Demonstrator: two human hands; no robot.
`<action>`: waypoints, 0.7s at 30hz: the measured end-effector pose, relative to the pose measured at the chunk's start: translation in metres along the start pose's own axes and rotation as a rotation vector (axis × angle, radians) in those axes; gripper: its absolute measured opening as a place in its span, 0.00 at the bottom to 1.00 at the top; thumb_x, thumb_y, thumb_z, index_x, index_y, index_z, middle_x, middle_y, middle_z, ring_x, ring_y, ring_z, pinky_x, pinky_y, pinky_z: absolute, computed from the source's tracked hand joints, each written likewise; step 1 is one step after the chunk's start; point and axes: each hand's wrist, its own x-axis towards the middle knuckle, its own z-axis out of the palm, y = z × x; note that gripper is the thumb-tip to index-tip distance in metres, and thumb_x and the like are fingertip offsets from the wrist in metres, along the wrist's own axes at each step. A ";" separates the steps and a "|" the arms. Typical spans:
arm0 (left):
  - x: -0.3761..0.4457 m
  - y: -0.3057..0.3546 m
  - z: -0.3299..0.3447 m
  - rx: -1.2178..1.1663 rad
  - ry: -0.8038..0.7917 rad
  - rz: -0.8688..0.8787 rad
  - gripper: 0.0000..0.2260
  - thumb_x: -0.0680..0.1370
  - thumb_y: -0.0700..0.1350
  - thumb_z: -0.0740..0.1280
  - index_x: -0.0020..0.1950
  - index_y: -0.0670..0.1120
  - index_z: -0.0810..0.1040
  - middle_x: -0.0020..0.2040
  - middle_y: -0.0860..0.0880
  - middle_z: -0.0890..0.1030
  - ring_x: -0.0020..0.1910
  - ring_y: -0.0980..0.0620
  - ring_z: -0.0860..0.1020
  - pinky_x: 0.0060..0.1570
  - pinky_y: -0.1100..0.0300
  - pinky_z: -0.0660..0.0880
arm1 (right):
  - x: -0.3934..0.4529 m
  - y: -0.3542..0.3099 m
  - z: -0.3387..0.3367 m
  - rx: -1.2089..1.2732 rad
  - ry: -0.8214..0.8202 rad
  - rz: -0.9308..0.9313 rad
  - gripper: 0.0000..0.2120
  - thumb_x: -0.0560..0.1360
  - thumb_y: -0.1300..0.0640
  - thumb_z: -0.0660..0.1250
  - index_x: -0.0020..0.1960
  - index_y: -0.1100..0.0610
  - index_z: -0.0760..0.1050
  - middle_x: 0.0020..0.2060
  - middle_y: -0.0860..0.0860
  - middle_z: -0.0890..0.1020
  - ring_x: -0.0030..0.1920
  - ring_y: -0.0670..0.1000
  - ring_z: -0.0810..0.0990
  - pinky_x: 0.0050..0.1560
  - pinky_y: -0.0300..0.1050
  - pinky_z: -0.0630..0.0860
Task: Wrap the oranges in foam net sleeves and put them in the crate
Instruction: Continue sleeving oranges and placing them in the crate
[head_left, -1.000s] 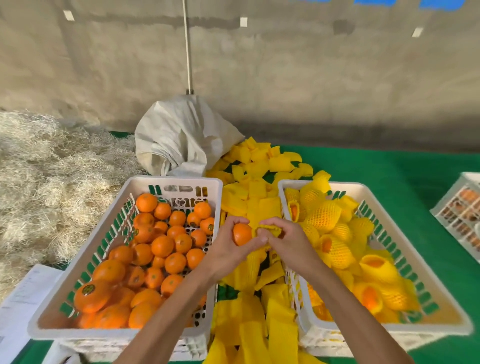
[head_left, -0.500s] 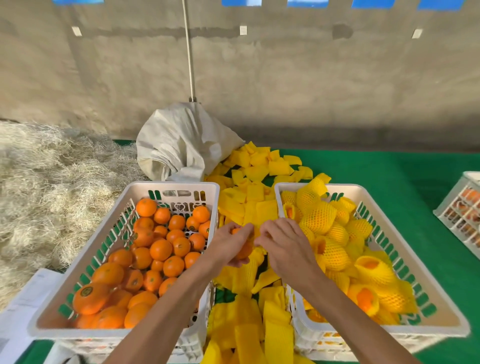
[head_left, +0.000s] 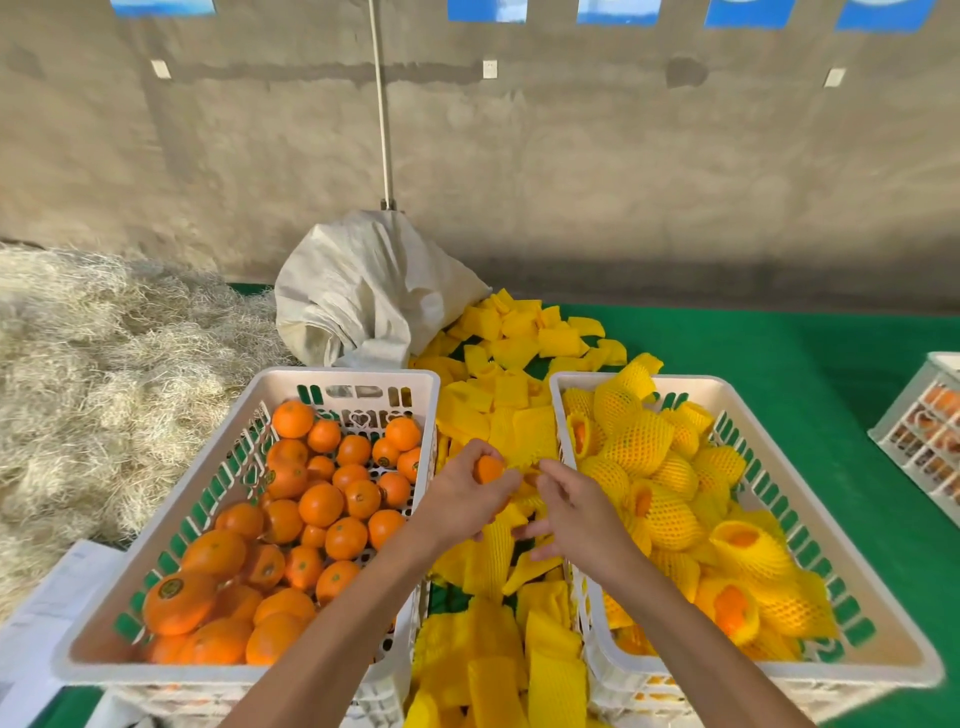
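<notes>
Foam netting, soft and stretchy, should give easily if its mouth is pinched open at the rim. One orange (head_left: 488, 469), firm and smooth (likely a bit slippery), sits in the curled fingers of the left hand (head_left: 462, 501) between the two crates. Whether the right hand (head_left: 579, 512) pinches the sleeve (head_left: 530, 457) is unclear.

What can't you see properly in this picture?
Head view:
- The orange: mostly covered by the left hand.
- The right hand fingertips: lost among the yellow foam sleeves.
- The far-right crate: cut off by the picture's edge.
</notes>
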 end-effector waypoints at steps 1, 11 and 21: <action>0.001 -0.002 0.001 -0.006 0.009 0.004 0.10 0.79 0.54 0.70 0.56 0.53 0.74 0.37 0.47 0.78 0.32 0.50 0.78 0.25 0.59 0.75 | -0.001 0.000 0.004 0.073 0.068 -0.028 0.18 0.86 0.52 0.56 0.75 0.51 0.67 0.61 0.49 0.76 0.43 0.51 0.87 0.35 0.46 0.83; -0.015 -0.007 -0.010 -0.016 -0.135 0.033 0.11 0.81 0.51 0.70 0.62 0.54 0.74 0.47 0.47 0.76 0.38 0.50 0.76 0.34 0.55 0.77 | 0.010 -0.002 -0.010 -1.212 0.177 -0.201 0.25 0.77 0.38 0.64 0.69 0.49 0.67 0.52 0.51 0.82 0.51 0.56 0.82 0.39 0.46 0.71; -0.035 0.017 -0.020 -0.175 -0.141 0.249 0.29 0.70 0.60 0.78 0.68 0.56 0.76 0.62 0.55 0.82 0.61 0.52 0.81 0.60 0.51 0.80 | 0.024 -0.001 -0.016 -1.096 -0.100 -0.348 0.22 0.68 0.34 0.71 0.53 0.49 0.77 0.40 0.47 0.78 0.46 0.52 0.81 0.41 0.42 0.69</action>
